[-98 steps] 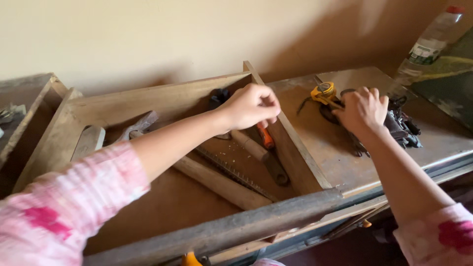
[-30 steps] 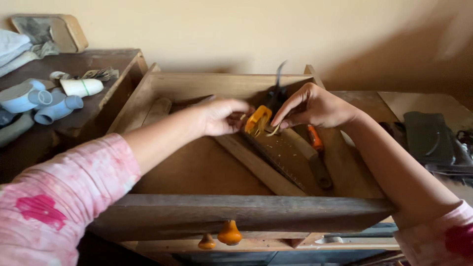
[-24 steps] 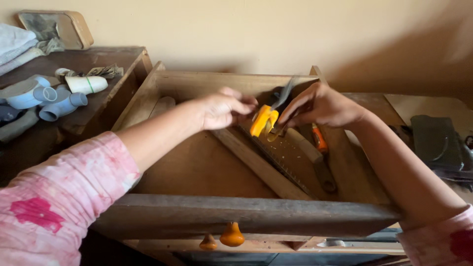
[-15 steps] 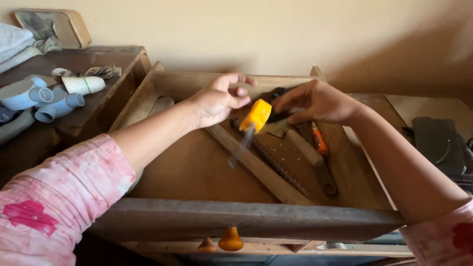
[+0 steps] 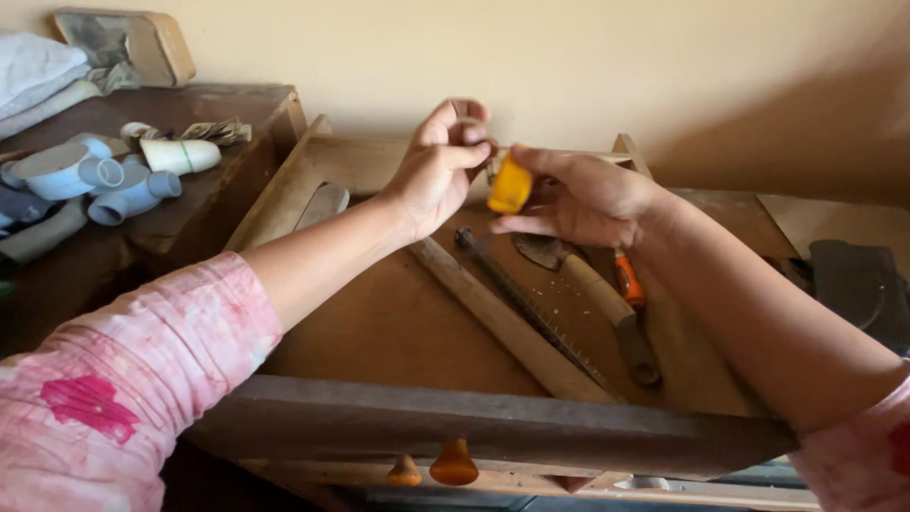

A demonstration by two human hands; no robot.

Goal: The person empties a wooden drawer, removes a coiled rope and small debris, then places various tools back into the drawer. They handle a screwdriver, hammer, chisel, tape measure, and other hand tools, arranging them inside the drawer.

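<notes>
the small yellow tool (image 5: 510, 185) is held up in the air above the open wooden drawer (image 5: 493, 431), between the two hands. the right hand (image 5: 588, 194) has it from the side and from below, with the fingers curled close around the yellow body. the left hand (image 5: 438, 171) pinches something thin at the top of the tool with thumb and forefinger; what this part is, i cannot tell, it is too small. so both hands are closed on the same thing.

by my judgement the tool is light and stiff, with a smooth plastic body that can be a little slippery. the thick yellow middle looks like the best place to take it, because the thin top part seems more delicate.

under the hands, in the drawer, lie a long wooden strip (image 5: 502, 322), a thin saw blade (image 5: 536, 308) just beside it, and a tool with an orange handle (image 5: 627, 284).

on the dark counter (image 5: 237, 104) to the left are white and pale blue pipe fittings (image 5: 85, 180), and a white cup-shaped piece (image 5: 180, 155) with a green band. no package or sign shows clearly.
</notes>
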